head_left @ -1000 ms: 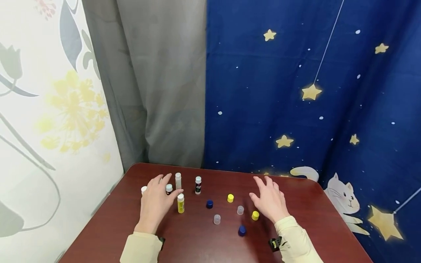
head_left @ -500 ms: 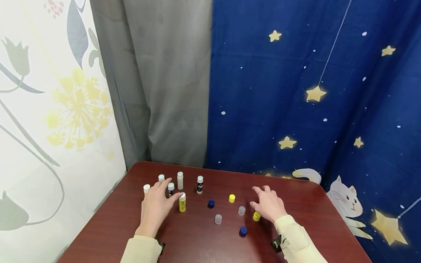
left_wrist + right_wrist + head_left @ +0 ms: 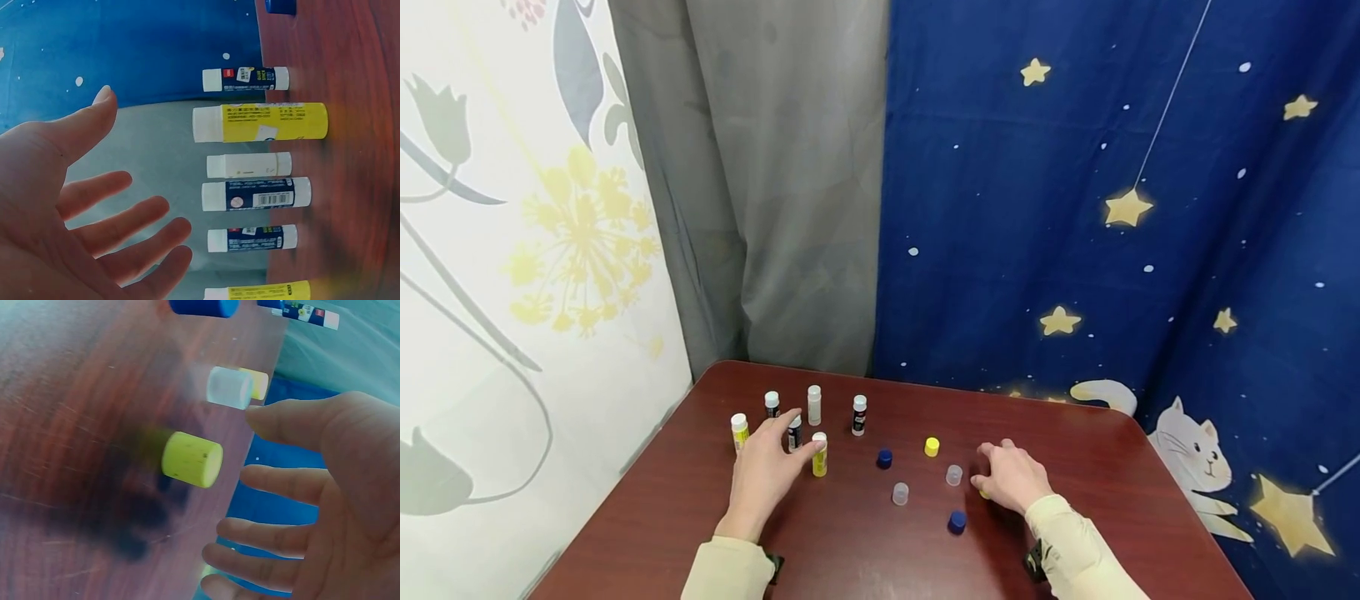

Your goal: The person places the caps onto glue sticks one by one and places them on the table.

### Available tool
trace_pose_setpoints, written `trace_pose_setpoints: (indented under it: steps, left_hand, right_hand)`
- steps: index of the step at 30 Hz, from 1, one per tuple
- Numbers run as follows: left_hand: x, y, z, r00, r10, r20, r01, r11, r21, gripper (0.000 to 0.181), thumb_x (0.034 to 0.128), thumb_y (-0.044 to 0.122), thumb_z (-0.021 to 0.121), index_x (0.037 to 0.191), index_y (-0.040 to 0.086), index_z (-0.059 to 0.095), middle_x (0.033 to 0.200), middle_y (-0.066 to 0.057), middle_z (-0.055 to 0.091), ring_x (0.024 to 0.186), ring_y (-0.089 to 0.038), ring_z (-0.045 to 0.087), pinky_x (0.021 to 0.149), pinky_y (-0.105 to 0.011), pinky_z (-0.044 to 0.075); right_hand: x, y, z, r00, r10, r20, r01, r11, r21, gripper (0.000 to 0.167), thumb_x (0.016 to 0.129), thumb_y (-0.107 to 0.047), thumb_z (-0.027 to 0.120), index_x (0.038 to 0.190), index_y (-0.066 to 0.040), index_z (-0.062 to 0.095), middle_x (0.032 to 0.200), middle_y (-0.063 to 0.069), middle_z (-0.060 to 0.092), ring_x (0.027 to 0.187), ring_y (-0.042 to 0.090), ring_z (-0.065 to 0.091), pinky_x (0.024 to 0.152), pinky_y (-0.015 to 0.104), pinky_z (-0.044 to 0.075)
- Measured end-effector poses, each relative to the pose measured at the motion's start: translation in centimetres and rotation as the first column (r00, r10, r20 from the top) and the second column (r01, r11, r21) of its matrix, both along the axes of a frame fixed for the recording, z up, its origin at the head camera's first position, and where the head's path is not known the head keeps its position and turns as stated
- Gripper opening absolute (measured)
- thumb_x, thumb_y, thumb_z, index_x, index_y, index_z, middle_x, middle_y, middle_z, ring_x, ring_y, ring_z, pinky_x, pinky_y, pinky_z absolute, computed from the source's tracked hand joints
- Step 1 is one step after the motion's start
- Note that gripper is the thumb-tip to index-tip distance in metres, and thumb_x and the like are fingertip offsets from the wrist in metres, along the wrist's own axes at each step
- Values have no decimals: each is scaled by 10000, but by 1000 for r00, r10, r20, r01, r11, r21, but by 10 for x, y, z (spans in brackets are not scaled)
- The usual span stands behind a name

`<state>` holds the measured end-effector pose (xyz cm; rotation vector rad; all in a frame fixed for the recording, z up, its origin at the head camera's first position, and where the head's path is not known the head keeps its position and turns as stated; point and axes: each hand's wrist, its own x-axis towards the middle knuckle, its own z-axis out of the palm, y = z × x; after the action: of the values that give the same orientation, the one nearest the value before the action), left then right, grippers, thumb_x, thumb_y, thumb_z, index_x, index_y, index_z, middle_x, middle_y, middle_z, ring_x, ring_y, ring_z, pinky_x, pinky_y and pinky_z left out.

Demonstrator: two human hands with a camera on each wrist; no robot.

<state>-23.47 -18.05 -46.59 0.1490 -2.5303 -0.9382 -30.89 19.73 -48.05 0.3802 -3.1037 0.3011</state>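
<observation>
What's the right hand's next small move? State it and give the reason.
Probably to lower the right hand and pinch the nearest yellow cap: the right wrist view shows the hand open and holding nothing, with that cap close by but not touched.

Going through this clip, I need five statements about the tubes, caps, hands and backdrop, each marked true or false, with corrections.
1. Six white-topped tubes stand upright on the table. True.
2. The left hand grips one of these. False: its fingers hold nothing.
3. The right hand is near a yellow cap without holding it. True.
4. Three blue caps are on the table. False: there are two blue caps.
5. In the head view, a gray curtain hangs left of the blue starry curtain. True.
</observation>
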Motion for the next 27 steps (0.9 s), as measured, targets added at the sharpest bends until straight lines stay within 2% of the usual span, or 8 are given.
trace_pose_setpoints:
  steps: [9,16,22,27]
  left_hand:
    - [-3,2,-10,1000,2,20,-2,1000,11,660,817,400,843,1379,137,622,1250,-139,660,970,-292,654,755,-517,534]
    - [-2,2,-19,999,-10,38,9,1000,23,658,806,395,853,1368,132,633,1325,-149,633,1165,-352,616,865,-585,506]
    - [-2,3,-25,999,-11,52,10,999,35,647,776,397,877,1338,166,654,1296,-132,654,1090,-332,655,826,-560,528]
    - [-5,5,-27,998,-24,63,20,997,72,623,775,366,883,1314,142,666,1208,-120,687,1042,-308,667,805,-524,535]
  right_hand:
    - [0,0,-12,1000,6,11,-7,1000,11,301,808,-325,824,1029,-155,709,884,46,576,757,226,578,653,497,509]
    - [4,0,-22,1000,-3,-26,3,1000,-11,228,779,-281,842,862,-161,667,789,7,572,702,200,551,617,465,489]
    - [7,-2,-23,999,-4,-33,4,1000,-9,312,785,-241,834,710,-174,538,654,-29,516,606,197,491,554,415,420]
    - [4,-2,-27,998,-5,-60,4,1000,-19,315,784,-214,821,686,-185,523,598,-36,475,571,189,475,532,393,414]
